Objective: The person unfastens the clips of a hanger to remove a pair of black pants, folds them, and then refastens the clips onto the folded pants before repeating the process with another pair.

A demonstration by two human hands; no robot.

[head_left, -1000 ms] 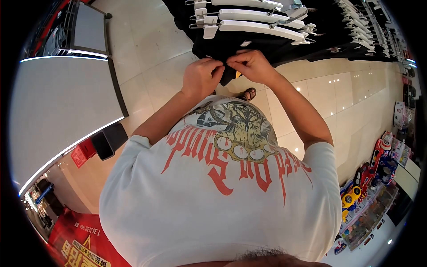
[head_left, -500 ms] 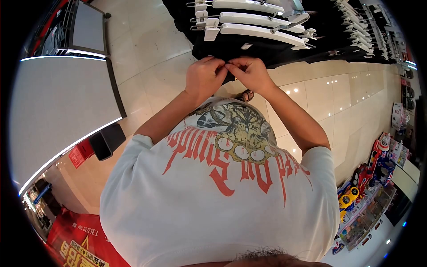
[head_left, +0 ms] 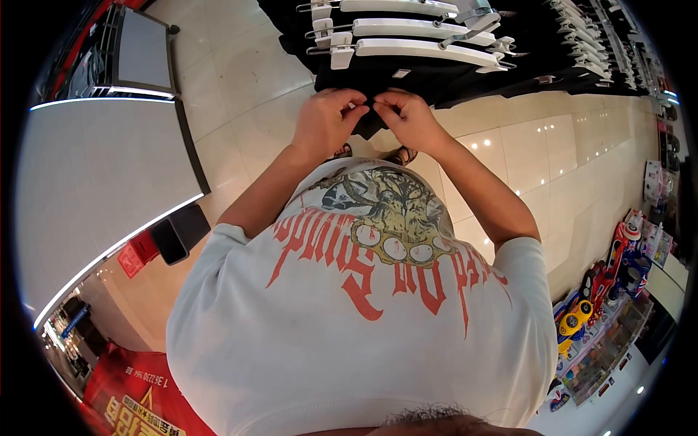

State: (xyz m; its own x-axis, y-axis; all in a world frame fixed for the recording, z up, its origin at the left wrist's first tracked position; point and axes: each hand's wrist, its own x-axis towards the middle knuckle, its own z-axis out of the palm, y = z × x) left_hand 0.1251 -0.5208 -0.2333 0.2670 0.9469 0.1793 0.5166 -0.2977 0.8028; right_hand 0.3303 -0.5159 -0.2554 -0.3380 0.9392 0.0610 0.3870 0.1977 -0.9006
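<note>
A black garment (head_left: 372,129) hangs in front of me from a white clip hanger (head_left: 429,54), and its lower corner droops between my hands. My left hand (head_left: 326,122) pinches its edge between thumb and fingers. Facing it, a small gap away, my right hand (head_left: 411,122) pinches the same dark cloth. The exact fold in each pinch is hard to make out. A small white tag (head_left: 400,73) shows on the cloth just above my hands.
More white hangers (head_left: 578,36) with black clothes line the rack to the right. At left stands a large grey panel (head_left: 109,189) with a lit edge. Colourful toy cars (head_left: 574,320) sit at lower right, a red printed banner (head_left: 138,385) at lower left. Glossy floor tiles (head_left: 472,145) lie below.
My hands have moved slightly apart; before, their fingertips met. More of the black cloth's corner now shows between and below them. The hangers sit marginally further left in view.
</note>
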